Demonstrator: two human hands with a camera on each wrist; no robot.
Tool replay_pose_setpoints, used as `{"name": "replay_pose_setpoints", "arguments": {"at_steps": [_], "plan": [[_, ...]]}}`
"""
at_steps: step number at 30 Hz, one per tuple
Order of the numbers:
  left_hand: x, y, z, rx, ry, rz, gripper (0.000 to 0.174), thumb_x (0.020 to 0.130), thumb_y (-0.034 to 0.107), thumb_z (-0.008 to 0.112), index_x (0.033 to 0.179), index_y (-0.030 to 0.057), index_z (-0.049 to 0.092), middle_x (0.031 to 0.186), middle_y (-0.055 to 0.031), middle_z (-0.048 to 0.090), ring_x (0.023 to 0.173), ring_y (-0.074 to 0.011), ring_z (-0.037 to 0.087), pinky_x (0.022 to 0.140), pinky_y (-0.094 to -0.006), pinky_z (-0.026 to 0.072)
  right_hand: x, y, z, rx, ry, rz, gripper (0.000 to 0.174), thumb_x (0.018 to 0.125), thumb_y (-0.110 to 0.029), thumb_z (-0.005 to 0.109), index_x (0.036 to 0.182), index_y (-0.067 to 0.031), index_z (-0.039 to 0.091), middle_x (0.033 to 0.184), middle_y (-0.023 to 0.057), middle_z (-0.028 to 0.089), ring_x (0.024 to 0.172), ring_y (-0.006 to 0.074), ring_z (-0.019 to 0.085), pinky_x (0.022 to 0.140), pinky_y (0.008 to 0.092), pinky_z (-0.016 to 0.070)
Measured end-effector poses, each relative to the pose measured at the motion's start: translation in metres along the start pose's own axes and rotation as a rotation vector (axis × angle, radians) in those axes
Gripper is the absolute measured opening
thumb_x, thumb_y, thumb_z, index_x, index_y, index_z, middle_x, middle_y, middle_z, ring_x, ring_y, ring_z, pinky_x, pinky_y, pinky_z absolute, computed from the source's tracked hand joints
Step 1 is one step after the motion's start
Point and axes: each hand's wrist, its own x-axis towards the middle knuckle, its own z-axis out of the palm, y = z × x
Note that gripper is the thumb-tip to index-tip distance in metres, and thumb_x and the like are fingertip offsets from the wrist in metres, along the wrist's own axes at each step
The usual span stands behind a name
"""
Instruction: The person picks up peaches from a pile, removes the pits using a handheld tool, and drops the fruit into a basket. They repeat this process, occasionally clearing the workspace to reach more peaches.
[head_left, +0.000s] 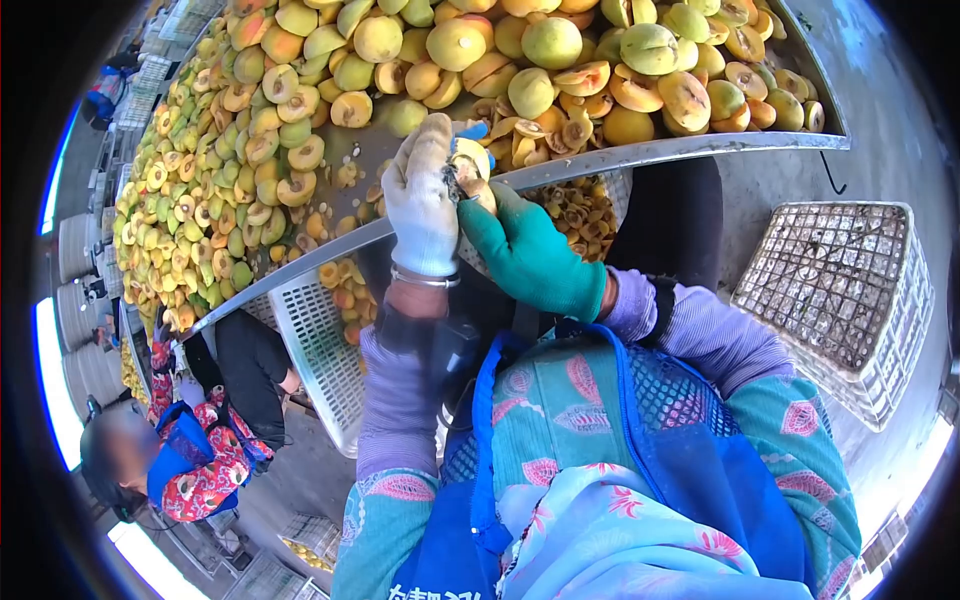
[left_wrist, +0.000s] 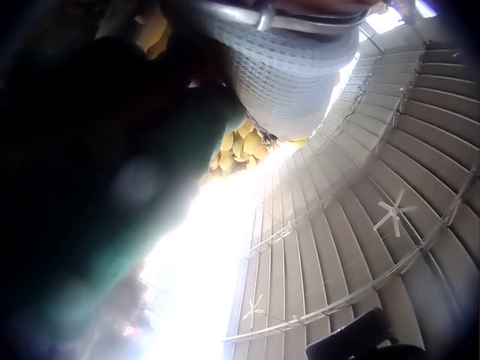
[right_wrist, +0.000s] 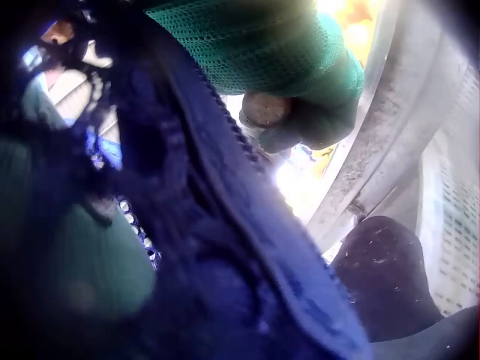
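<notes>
My white-gloved left hand (head_left: 422,205) grips a yellow stone fruit (head_left: 470,156) at the metal table (head_left: 620,156)'s rim; my green-gloved right hand (head_left: 545,250) curls round a brown, round-ended handle (right_wrist: 266,109). I see halved fruit (head_left: 305,154) heaped beyond.

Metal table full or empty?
Mostly full: fruit is heaped over the table, though some bare metal shows near the left hand.

Across the top, the bench (head_left: 640,153) has a smooth metal rim with a dull sheen; the crate (head_left: 840,290) at right is rough, grimy plastic; the green glove (right_wrist: 255,45) looks like ribbed knit cloth.
</notes>
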Motion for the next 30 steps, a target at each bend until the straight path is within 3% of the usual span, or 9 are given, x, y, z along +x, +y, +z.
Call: {"name": "replay_pose_setpoints", "arguments": {"at_steps": [9, 12, 15, 18, 20, 24, 27, 28, 30], "plan": [[0.0, 0.002, 0.014, -0.206, 0.103, -0.013, 0.035, 0.095, 0.023, 0.058, 0.11, -0.0086, 0.06, 0.102, -0.0187, 0.068, 0.085, -0.0172, 0.065, 0.075, -0.0292, 0.0541, 0.0, -0.006, 0.006, 0.128, 0.06, -0.022, 0.036, 0.1, -0.032, 0.048, 0.103, 0.0024, 0.057, 0.082, 0.0267, 0.062, 0.077, 0.0393, 0.064, 0.068, 0.0446, 0.0484], [0.008, 0.004, 0.002, -0.101, -0.114, -0.075, 0.032, 0.095, 0.021, 0.057, 0.108, -0.0086, 0.061, 0.099, -0.017, 0.068, 0.084, -0.0171, 0.064, 0.075, -0.0285, 0.0533, -0.001, -0.003, -0.006, 0.024, -0.07, 0.065, 0.038, 0.1, -0.034, 0.047, 0.104, 0.0034, 0.056, 0.08, 0.0221, 0.062, 0.078, 0.0358, 0.064, 0.069, 0.0435, 0.0481], [0.012, 0.012, 0.003, 0.064, -0.223, -0.091, 0.032, 0.095, 0.019, 0.054, 0.108, -0.0081, 0.063, 0.095, -0.0143, 0.07, 0.082, -0.0168, 0.064, 0.075, -0.0283, 0.0522, -0.001, -0.007, -0.021, 0.054, -0.147, 0.053, 0.043, 0.101, -0.039, 0.046, 0.097, 0.0025, 0.056, 0.071, 0.0145, 0.06, 0.064, 0.0266, 0.062, 0.057, 0.0375, 0.0489], [0.021, 0.025, 0.009, 0.205, -0.25, -0.2, 0.033, 0.095, 0.022, 0.054, 0.109, -0.0065, 0.064, 0.093, -0.0127, 0.07, 0.081, -0.0154, 0.065, 0.075, -0.0277, 0.0518, -0.01, -0.035, -0.019, 0.456, -0.236, 0.437, 0.046, 0.101, -0.048, 0.041, 0.084, -0.0067, 0.051, 0.062, 0.0013, 0.048, 0.045, 0.0105, 0.045, 0.042, 0.0275, 0.0399], [0.023, 0.029, 0.007, 0.341, -0.268, -0.28, 0.035, 0.094, 0.025, 0.057, 0.109, -0.0054, 0.064, 0.094, -0.0117, 0.07, 0.081, -0.014, 0.064, 0.073, -0.0267, 0.0515, -0.009, -0.033, -0.018, 0.567, -0.292, 0.446, 0.048, 0.1, -0.055, 0.037, 0.08, -0.0117, 0.046, 0.057, 0.0002, 0.043, 0.039, 0.011, 0.041, 0.037, 0.0273, 0.0372], [0.066, 0.031, -0.001, 0.274, -0.752, -0.403, 0.033, 0.093, 0.024, 0.06, 0.11, -0.0038, 0.065, 0.099, -0.0116, 0.07, 0.083, -0.0136, 0.064, 0.074, -0.0276, 0.0526, -0.003, -0.027, -0.011, 0.631, -0.239, 0.459, 0.051, 0.1, -0.055, 0.037, 0.081, -0.0085, 0.048, 0.053, 0.0023, 0.044, 0.037, 0.0125, 0.042, 0.036, 0.0276, 0.0383], [0.064, 0.002, 0.009, -0.047, -0.635, -0.26, 0.029, 0.094, 0.02, 0.059, 0.108, -0.0038, 0.065, 0.096, -0.0102, 0.071, 0.079, -0.0121, 0.064, 0.071, -0.0253, 0.0519, 0.0, -0.03, -0.01, 0.682, -0.139, 0.425, 0.055, 0.099, -0.052, 0.038, 0.085, -0.0009, 0.054, 0.051, 0.0059, 0.049, 0.037, 0.0147, 0.045, 0.035, 0.0281, 0.0369], [0.049, -0.007, 0.023, -0.185, -0.298, -0.298, 0.025, 0.094, 0.017, 0.059, 0.106, -0.0034, 0.066, 0.093, -0.0094, 0.071, 0.075, -0.0107, 0.063, 0.068, -0.0224, 0.05, 0.006, -0.03, -0.017, 0.635, -0.145, 0.38, 0.056, 0.099, -0.052, 0.039, 0.085, -0.0005, 0.055, 0.052, 0.0062, 0.05, 0.037, 0.015, 0.046, 0.035, 0.0287, 0.0369], [0.047, -0.008, 0.023, -0.115, -0.231, -0.361, 0.026, 0.092, 0.021, 0.063, 0.1, -0.003, 0.069, 0.089, -0.0059, 0.07, 0.073, -0.0095, 0.062, 0.067, -0.0231, 0.0493, 0.009, -0.028, -0.025, 0.495, -0.175, 0.348, 0.057, 0.099, -0.053, 0.039, 0.085, 0.0, 0.055, 0.053, 0.0068, 0.051, 0.037, 0.0157, 0.046, 0.035, 0.0296, 0.0372]]}}
